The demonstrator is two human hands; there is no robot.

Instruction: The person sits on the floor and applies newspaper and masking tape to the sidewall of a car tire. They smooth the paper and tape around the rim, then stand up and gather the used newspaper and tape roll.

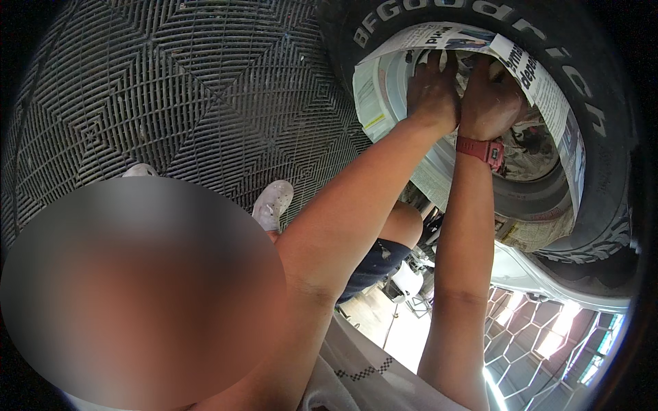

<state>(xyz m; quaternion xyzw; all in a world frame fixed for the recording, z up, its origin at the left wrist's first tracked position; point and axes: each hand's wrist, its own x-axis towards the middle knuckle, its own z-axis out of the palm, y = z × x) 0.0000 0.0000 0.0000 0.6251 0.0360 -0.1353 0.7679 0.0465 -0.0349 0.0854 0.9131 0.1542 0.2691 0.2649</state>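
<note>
Forearms fill the near field from my feed, both running up from the lower edge to the wheel at top right; going L to R: grid floor mat (192, 82) covers the left half, dark w/ a diamond rib pattern; a white shoe (273, 203) sits on it near centre, a second pale shoe just shows further left; dark shorts (373, 264) and a knee lie below the arms. Next, left hand (432, 92): fingers bent and pressing onto the newspaper (541, 89) where it tucks between rim and rubber; looks like a pinch on the paper edge, but fingertips are hidden behind the sheet so I can't tell how tight. Right hand (492, 99) just beside it, touching or nearly so; red wristwatch (480, 148) on that wrist; fingers curled over the crumpled paper at the wheel centre, grasping or pushing it, can't tell which. Tire (603, 164) is black w/ raised white lettering; the paper lines the inner edge almost all round, covering the rim (439, 164).

Step in hand, as I judge it: seating the paper at the upper-left arc. Next move prob calls for firm fingertip pressure into the gap w/o tearing the sheet.
</note>
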